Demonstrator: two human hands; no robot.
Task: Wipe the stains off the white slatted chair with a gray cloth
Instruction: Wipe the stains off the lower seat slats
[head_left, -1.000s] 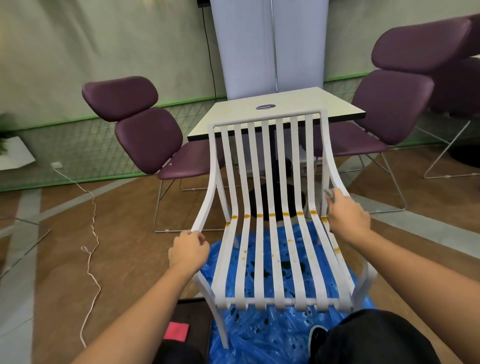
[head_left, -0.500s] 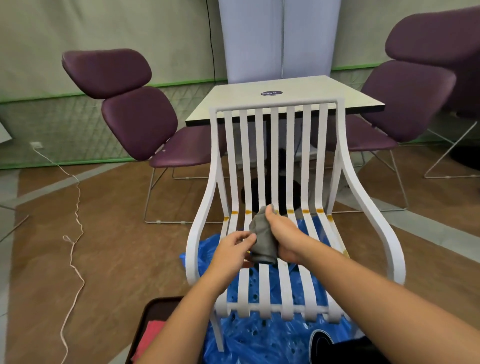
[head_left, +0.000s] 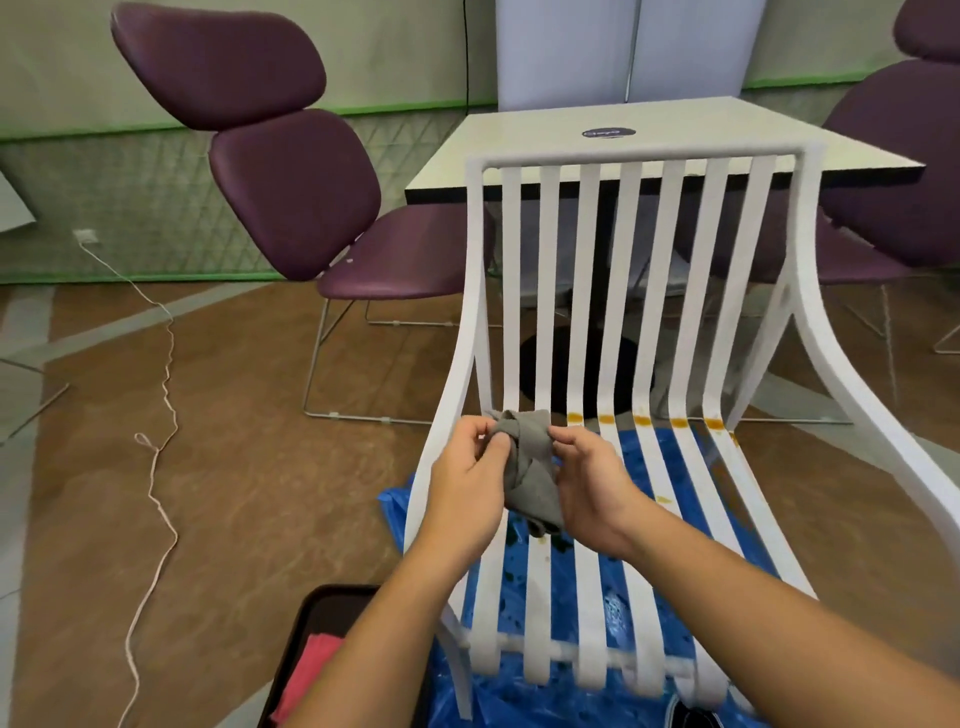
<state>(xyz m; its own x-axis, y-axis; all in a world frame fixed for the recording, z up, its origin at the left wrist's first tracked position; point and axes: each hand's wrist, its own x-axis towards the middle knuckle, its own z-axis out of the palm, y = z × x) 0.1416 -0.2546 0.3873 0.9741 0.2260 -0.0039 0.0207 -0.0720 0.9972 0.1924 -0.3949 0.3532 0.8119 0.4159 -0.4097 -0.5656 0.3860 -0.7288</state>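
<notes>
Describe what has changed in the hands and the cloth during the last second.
The left hand let go of the left rail of the white slatted chair, and the right hand left the right rail, bringing the gray cloth over the left slats. Now the fingers of both hands pinch it there. The orange stains on the right slats and the blue sheet underneath are unchanged.

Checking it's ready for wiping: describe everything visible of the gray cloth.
The gray cloth looks like soft, matte fabric, bunched and twisted into a crumpled wad. The left hand and right hand pinch it from either side over the white chair slats, beside the orange stains. Whether it touches the slats is unclear.
</notes>
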